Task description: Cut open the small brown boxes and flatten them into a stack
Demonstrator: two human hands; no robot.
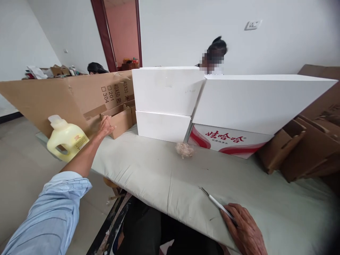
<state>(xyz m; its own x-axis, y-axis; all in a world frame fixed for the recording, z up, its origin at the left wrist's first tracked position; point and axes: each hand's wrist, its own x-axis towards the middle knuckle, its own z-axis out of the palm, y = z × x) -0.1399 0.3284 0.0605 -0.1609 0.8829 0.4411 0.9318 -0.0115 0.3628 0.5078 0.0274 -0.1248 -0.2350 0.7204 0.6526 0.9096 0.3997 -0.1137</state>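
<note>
My left hand (107, 125) reaches out to the left, its fingers bent over the near corner of a small open cardboard box (122, 122). What lies inside this box is hidden from me. At the lower right, my right hand (244, 226) rests low over the cloth-covered table (159, 170). Its fingers are closed around a slim tool with a white handle (218, 203) and a thin, dark, pointed metal tip. The tip points forward and left, close to the cloth. I cannot make out the tool's exact kind.
A pale yellow jug (66, 138) stands by my left forearm. Behind are a large cardboard carton (79, 94), stacked white boxes (167, 90) and a red-and-white printed box (228, 141). Crumpled clear plastic (184, 150) lies mid-table. Folded cardboard (308, 152) stands right. Two people are beyond.
</note>
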